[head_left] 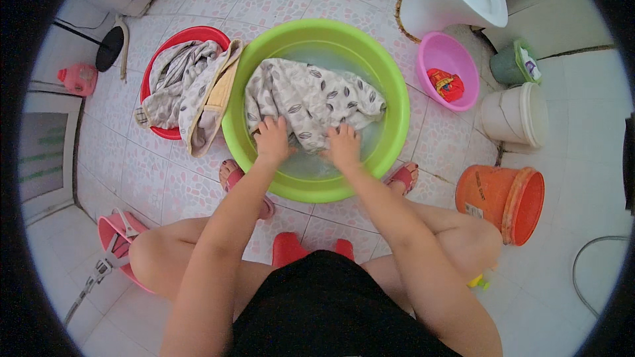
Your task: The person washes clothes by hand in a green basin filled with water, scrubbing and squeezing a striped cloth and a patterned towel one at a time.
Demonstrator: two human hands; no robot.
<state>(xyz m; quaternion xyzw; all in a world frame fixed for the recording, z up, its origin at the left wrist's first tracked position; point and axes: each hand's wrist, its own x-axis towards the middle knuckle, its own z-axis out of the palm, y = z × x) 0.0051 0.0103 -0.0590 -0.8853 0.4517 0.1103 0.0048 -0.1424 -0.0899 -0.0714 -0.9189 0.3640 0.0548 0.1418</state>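
A wet white cloth (311,96) with a dark leaf print lies bunched in a large green basin (390,66) of cloudy water. My left hand (272,139) grips the cloth's near left edge, its fingers over the fabric. To the right of it, my right hand (343,146) holds the near edge as well, fingertips on top. Both thumbs are partly hidden at the waterline. Part of the cloth sinks below the surface, out of sight.
Left of the basin, a red basin (148,82) holds more patterned fabric (188,79). On the right stand a pink basin (450,53) with a red packet (446,85), a white bucket (506,117), an orange bucket (486,192) and a toilet (450,0). A pink bucket (109,231) is beside my left knee.
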